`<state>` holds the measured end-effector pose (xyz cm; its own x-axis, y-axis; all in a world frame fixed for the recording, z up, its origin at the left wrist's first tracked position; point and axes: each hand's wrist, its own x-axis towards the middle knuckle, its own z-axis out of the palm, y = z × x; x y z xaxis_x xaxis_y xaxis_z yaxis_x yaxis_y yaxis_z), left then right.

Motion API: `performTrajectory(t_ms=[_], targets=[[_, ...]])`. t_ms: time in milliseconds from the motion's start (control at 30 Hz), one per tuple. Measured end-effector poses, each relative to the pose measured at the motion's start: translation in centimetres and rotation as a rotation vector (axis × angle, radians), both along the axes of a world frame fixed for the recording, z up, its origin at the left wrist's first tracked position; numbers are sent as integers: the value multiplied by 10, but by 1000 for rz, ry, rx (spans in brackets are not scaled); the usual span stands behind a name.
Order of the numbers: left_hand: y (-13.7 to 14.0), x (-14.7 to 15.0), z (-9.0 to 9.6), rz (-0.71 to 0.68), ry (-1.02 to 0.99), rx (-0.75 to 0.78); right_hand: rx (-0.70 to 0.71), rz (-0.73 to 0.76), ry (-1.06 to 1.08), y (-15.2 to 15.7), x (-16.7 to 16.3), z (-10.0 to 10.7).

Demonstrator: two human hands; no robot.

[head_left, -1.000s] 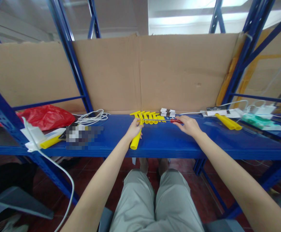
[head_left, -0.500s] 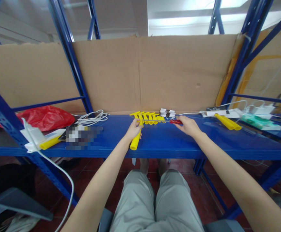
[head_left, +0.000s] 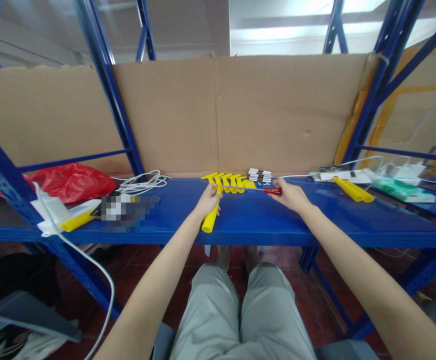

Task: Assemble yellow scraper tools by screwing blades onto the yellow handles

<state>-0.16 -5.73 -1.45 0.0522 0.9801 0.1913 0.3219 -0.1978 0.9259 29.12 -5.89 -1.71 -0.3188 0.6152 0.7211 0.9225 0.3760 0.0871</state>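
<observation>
My left hand [head_left: 207, 201] is closed around a yellow plastic tube-shaped handle [head_left: 209, 222], whose open round end points toward me. A red-handled screwdriver [head_left: 272, 191] lies level in my right hand [head_left: 292, 195], the fingers gripping the back of its handle. Its thin metal shaft runs left and reaches the yellow handle near my left fingers; the contact point is too small to make out. Behind my left hand lies a row of several yellow T-shaped pieces [head_left: 236, 183]. To their right sits a stack of white, dark-edged pieces [head_left: 260, 175].
Two yellow tubes [head_left: 353, 190] lie at the right beside a green and white packet [head_left: 405, 190]. Coiled white cable [head_left: 143, 184], a red plastic bag [head_left: 73, 182] and another yellow tube [head_left: 77, 221] are at the left. Cardboard [head_left: 270, 110] stands along the back of the blue shelf [head_left: 255, 220].
The fingers of my right hand have shifted back slightly on the screwdriver, so more of its red handle shows. My left hand and the yellow handle have stayed in place.
</observation>
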Motion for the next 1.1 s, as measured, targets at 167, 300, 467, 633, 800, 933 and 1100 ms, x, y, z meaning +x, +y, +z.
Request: performTrajectory(t_ms=[167,300,467,633,800,933,1100], targets=[[-2,1,1,4,-4,1,-28,38,-30,0,2,1],[-3,1,3,5,-4,-3,19,82,-64,0,4,1],[-6,2,4,4,-3,1,104,82,-97,-2,3,2],[-4,2,3,1,-3,-4,91,56,-116,-6,-1,4],[-3,2,1,1,-6,-1,6,37,-98,-6,-3,4],[-3,2,2,7,-6,0,-17,-22,-60,-5,-2,4],[-5,3,3,7,5,-3,-59,-20,-80,-4,-1,6]])
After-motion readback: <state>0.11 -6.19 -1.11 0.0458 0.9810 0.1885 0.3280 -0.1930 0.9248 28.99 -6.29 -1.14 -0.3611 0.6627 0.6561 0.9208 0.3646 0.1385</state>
